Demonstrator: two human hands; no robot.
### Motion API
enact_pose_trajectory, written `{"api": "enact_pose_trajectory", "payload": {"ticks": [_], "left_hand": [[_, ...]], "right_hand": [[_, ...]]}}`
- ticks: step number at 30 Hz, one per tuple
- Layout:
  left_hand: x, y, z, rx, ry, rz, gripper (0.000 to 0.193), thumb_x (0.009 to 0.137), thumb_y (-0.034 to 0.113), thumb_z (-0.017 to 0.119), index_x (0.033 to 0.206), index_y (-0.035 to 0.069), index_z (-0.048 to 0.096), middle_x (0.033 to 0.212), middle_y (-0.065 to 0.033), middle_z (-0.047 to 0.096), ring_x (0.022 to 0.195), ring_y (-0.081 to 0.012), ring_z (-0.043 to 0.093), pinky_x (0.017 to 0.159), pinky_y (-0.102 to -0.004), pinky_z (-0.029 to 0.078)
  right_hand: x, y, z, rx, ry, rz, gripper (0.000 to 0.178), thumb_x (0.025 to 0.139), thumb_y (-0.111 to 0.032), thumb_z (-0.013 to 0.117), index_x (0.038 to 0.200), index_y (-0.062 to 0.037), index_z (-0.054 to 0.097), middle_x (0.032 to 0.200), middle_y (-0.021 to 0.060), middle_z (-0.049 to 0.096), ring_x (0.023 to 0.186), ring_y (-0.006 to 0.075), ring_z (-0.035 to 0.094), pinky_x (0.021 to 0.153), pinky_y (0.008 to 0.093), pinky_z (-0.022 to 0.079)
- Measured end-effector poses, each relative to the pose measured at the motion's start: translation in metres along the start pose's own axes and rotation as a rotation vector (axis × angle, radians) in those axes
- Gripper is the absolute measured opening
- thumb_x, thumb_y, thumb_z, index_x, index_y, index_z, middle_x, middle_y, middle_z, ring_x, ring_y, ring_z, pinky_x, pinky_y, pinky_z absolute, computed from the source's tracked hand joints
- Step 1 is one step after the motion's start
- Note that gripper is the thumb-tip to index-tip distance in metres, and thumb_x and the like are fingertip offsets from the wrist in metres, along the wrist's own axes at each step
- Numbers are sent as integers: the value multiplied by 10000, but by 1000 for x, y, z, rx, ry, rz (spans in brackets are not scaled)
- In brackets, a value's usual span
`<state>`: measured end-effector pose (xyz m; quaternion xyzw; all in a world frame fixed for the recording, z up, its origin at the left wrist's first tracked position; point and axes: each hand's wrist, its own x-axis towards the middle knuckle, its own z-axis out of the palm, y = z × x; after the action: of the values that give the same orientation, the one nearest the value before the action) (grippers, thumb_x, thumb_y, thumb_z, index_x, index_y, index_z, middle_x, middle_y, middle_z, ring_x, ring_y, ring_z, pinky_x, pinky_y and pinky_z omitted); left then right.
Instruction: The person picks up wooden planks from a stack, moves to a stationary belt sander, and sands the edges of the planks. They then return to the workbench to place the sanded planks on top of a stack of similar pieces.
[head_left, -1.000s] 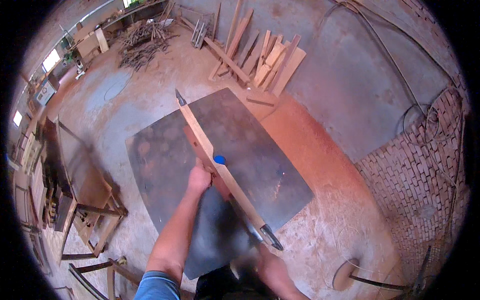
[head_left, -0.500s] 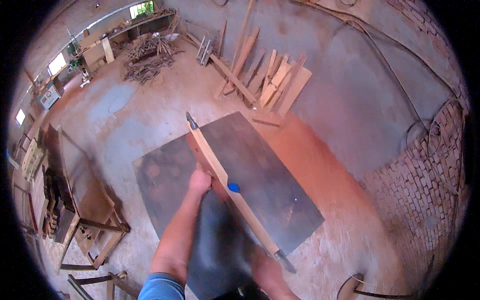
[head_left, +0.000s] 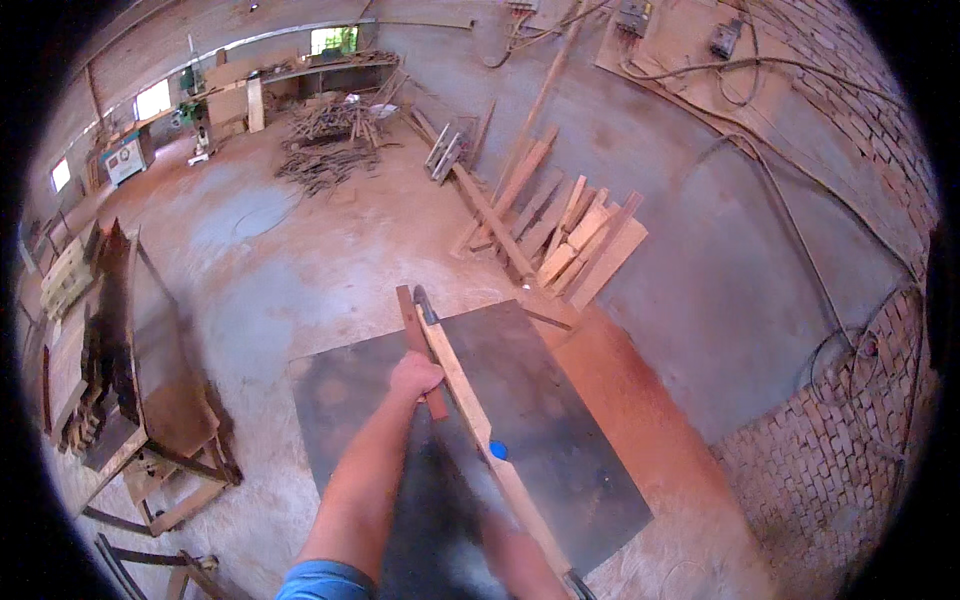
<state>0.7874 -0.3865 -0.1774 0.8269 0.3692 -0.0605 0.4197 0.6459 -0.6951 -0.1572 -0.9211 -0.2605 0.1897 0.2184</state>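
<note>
My left hand [head_left: 417, 377] is closed round a reddish-brown strip of wood [head_left: 409, 312] lying along the left side of a pale wooden fence [head_left: 462, 388]. The strip's far end reaches past the far edge of a dark, smooth-topped table [head_left: 345, 400]. A dark clamp [head_left: 427, 305] grips the fence's far end, and another dark fitting shows at its near end. Something round and blue [head_left: 498, 450] sits in a notch midway along the fence. My right hand [head_left: 515, 550] is nearer me, beside the fence, smeared by motion; its fingers cannot be made out.
On the left stands a wooden frame bench [head_left: 180, 400] stacked with dark boards. Planks [head_left: 590, 245] lean against the far wall, near a heap of scrap wood [head_left: 335, 135]. Orange sawdust [head_left: 620, 380] lies right of the table. Cables [head_left: 790, 190] hang along the right wall.
My left hand and the wood strip have moved forward along the fence, past its far end. My right hand has come forward too. The whole view has tilted up.
</note>
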Motion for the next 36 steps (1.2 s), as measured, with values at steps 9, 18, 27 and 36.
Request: {"api": "enact_pose_trajectory", "payload": {"ticks": [9,18,27,36], "left_hand": [[-93,-108,-15,-1147,-306,-7,191,779,30,520,957,23,590,837,-99,652,684,-183,644,631,-331,548],[-369,-255,-14,-1034,500,-67,328,780,12,562,1104,2,510,840,-31,591,772,-109,566,665,-256,465],[-589,-351,-10,-1014,1182,-333,398,769,-17,577,1145,6,448,922,-58,569,816,-136,561,725,-276,476],[-710,-465,-17,-1179,1599,-602,402,723,58,601,1108,-4,504,930,-70,569,841,-154,545,762,-285,455]], "right_hand": [[-143,28,-7,68,-207,249,299,929,-250,463,1110,-32,559,904,286,611,827,455,589,720,498,483],[-133,45,-28,-57,-347,144,367,944,-282,439,1047,34,594,980,298,601,950,450,562,841,470,452],[-164,-9,-10,-32,-271,-247,430,939,-281,456,1213,43,525,1156,286,557,1084,421,524,943,422,409],[-206,-146,79,-162,-555,-573,445,947,-292,452,1252,30,496,1182,266,552,1098,406,521,933,412,408]]}}
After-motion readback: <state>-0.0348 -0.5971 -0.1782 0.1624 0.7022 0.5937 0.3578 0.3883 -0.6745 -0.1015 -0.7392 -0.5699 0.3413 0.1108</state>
